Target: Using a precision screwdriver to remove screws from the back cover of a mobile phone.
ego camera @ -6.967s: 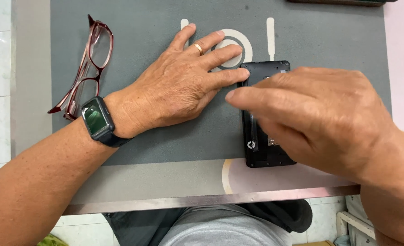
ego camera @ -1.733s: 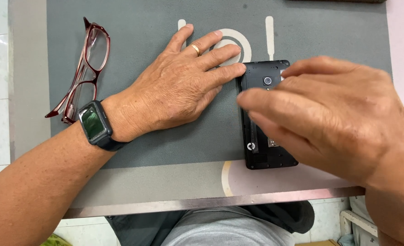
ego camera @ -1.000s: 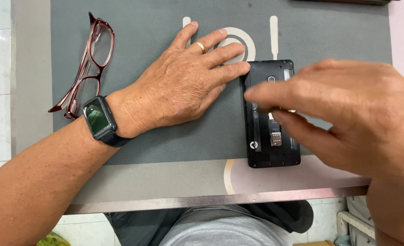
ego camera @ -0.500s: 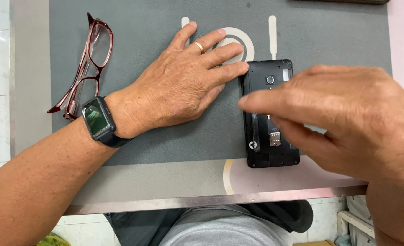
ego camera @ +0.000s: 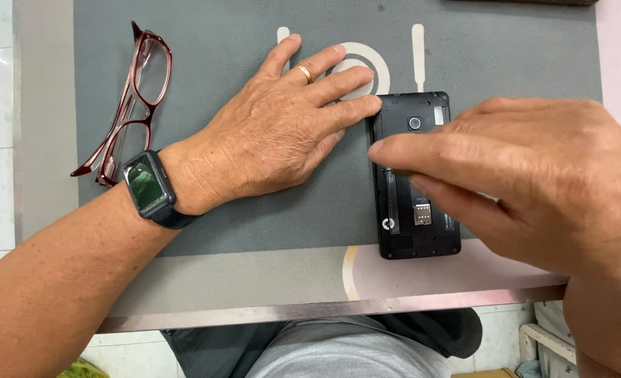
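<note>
The opened black phone point(ego camera: 414, 189) lies back-up on the grey mat point(ego camera: 205, 224) on the table point(ego camera: 44, 175), long axis running away from the person. The left hand point(ego camera: 275, 136) rests flat, fingertips against its left edge. The right hand point(ego camera: 527, 182) hovers over it, fingers extended, holding nothing.

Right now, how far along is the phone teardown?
Done: the phone lies face down with its back cover off, card slot exposed. In hand: the left hand lies flat on the mat, fingertips at the phone's edge; the right hand fingers its upper middle. Left: everything inside looks unremoved.
</note>
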